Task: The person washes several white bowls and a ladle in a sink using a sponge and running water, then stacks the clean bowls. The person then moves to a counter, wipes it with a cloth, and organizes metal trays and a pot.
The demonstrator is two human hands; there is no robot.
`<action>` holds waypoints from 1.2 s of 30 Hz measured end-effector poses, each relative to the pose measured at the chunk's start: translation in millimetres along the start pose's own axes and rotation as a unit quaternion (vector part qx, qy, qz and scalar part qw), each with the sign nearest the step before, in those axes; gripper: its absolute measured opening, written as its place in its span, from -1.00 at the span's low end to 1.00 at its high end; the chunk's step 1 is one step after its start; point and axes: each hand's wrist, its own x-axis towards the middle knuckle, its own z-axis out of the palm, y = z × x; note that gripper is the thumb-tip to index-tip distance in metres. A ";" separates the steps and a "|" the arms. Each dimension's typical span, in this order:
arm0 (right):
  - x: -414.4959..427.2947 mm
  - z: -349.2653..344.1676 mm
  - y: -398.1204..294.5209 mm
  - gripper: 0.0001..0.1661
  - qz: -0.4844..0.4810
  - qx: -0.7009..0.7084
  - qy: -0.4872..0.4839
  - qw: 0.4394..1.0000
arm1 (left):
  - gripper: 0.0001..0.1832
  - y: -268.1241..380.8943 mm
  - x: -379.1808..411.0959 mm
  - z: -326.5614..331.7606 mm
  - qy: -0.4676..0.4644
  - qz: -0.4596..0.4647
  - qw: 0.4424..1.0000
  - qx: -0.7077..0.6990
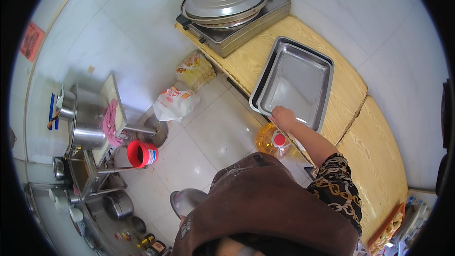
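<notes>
Two shallow stainless steel trays sit nested on a wood-patterned table, with the inner tray askew inside the outer tray. My right hand has its fingers curled over the near left corner of the inner one. Low on the left, beside my brown apron, a metal bowl is tilted at my side. Only a bit of my left hand shows at the bowl's rim; the apron hides the rest.
A round lidded electric griddle stands at the table's far end. Below the table edge are a large oil jug, a plastic bag and bagged egg trays. Leftward are a red bucket and a big steel pot.
</notes>
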 end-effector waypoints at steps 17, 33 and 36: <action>-33.5 -126.5 -14.4 -0.78 0.104 -0.119 0.011 0.987 | -0.30 192.9 157.0 -27.1 -0.064 0.241 0.964 0.088; -169.2 -109.2 83.2 -0.88 0.337 -0.238 0.025 0.911 | -0.28 203.1 174.3 -35.2 -0.074 0.231 0.968 0.071; -191.6 -88.5 110.0 -0.86 0.391 -0.237 -0.002 0.889 | -0.27 193.3 168.6 -38.1 -0.068 0.217 0.971 0.070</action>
